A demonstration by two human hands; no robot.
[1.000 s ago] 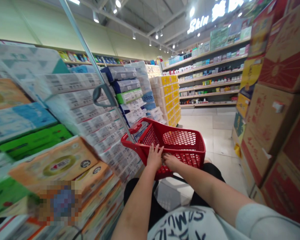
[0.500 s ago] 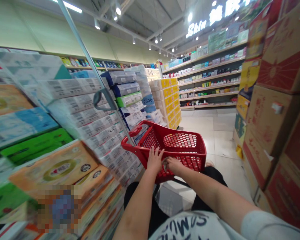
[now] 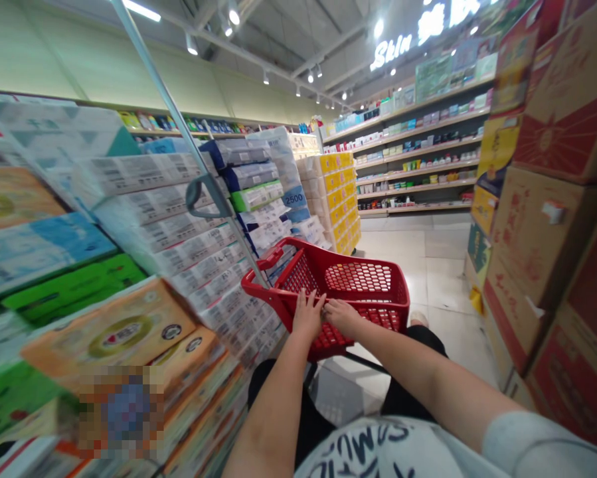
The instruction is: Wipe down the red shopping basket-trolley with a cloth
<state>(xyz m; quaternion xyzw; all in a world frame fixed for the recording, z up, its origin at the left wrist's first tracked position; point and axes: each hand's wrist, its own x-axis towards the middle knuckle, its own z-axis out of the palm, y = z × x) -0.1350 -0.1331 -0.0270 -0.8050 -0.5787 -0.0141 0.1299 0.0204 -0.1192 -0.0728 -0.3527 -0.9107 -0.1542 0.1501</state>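
Note:
A red plastic shopping cart (image 3: 378, 282) with a perforated basket stands in front of me, its near side across my legs. My left hand (image 3: 308, 315) rests on the near rim with its fingers stretched out and slightly apart. Just to its right, my right hand (image 3: 342, 317) touches the same side with its fingers curled in. Whatever those fingers hold, if anything, is hidden. Within the visible part of the basket I make out no goods. A metal pole (image 3: 163, 96) with a grey loop grip (image 3: 206, 198) slants up from the cart's left end.
Stacked tissue packs (image 3: 178, 219) rise close on the left, orange packs (image 3: 119, 332) nearest. Cardboard cartons (image 3: 532, 226) wall the right. Yellow-and-white packs (image 3: 331, 199) stand ahead, beside the tiled floor (image 3: 427, 265) leading to stocked shelves (image 3: 422, 143).
My right hand has moved slightly up along the basket's near side, close to the rim. My left hand stays on the rim. The cart looks almost unmoved.

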